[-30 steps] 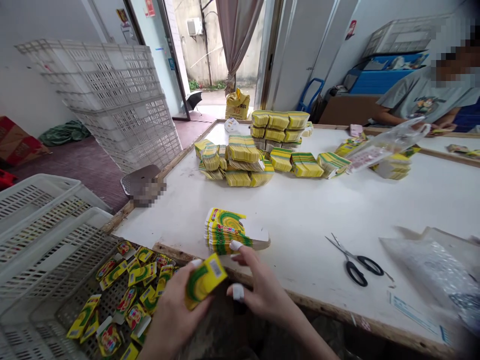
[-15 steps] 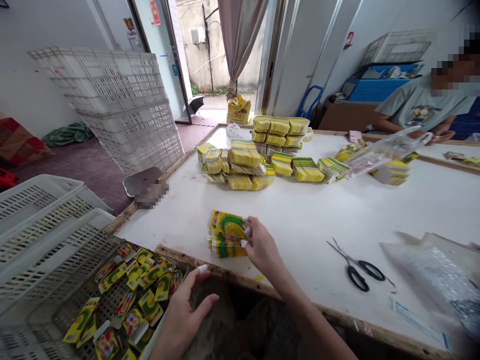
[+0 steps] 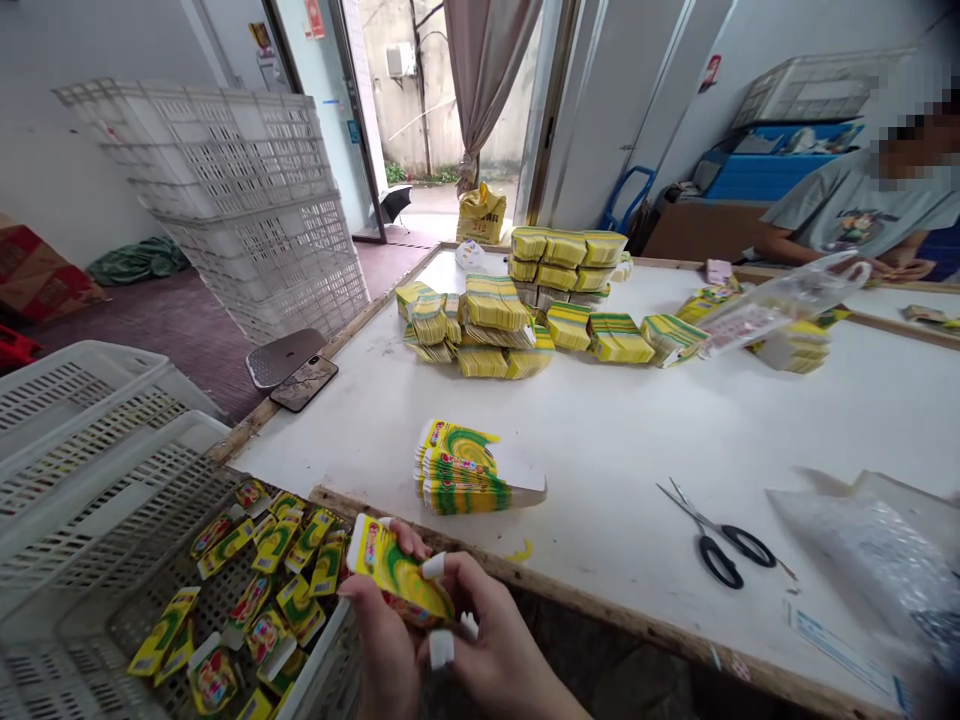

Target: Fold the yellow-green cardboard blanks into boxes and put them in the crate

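Note:
Both hands hold one flat yellow-and-green carton (image 3: 396,572) below the table's near edge. My left hand (image 3: 386,650) grips it from underneath, and my right hand (image 3: 487,655) pinches its right side with white-taped fingertips. Just beyond, on the white table (image 3: 622,450), lies a small stack of flat cartons (image 3: 459,470) of the same kind. At my left, a white slatted crate (image 3: 112,560) holds several folded little boxes (image 3: 255,590) in the same colours.
Black-handled scissors (image 3: 716,545) lie right of the stack, with a clear plastic bag (image 3: 877,550) beyond them. Bundled carton piles (image 3: 525,315) fill the table's far side. Two phones (image 3: 292,365) rest on the left edge. A co-worker (image 3: 862,210) sits at the far right. Stacked white crates (image 3: 240,210) stand left.
My right hand drew one carton off the stack and came back to the table edge. My left hand rose from the crate side and took hold of it too.

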Demonstrator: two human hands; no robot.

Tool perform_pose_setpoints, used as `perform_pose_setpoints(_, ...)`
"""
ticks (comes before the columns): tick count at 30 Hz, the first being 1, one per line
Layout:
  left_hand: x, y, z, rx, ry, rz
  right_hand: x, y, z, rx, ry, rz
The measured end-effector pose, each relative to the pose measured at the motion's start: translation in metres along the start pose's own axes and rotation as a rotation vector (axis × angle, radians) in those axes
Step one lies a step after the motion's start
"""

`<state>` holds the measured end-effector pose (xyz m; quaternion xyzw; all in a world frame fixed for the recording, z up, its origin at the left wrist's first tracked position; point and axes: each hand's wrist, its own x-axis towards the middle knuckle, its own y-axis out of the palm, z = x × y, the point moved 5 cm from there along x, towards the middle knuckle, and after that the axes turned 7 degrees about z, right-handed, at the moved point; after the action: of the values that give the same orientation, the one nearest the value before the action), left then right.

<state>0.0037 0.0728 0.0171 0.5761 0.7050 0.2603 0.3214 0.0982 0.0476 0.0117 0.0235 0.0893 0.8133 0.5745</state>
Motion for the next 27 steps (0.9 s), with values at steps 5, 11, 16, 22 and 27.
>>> perform_pose_setpoints(5, -0.009, -0.020, 0.014, 0.190, -0.055, 0.052, -0.001, -0.029, 0.005, -0.005, -0.058, -0.062)
perform_pose_setpoints(11, 0.000, -0.039, 0.006, 0.406, -0.103, 0.166, -0.013, -0.058, 0.019, -0.502, -0.169, -0.113)
perform_pose_setpoints(16, 0.010, -0.033, -0.011, 0.623, -0.312, 0.553, -0.019, -0.052, 0.034, -0.959, -0.298, 0.197)
perform_pose_setpoints(22, -0.010, -0.024, 0.012, 1.098, -0.418, 0.710, -0.024, -0.038, 0.038, -1.018, -0.428, 0.113)
perform_pose_setpoints(27, -0.014, -0.020, 0.020, 0.988, -0.171, 0.413, -0.038, -0.039, 0.022, -0.782, -0.580, -0.346)
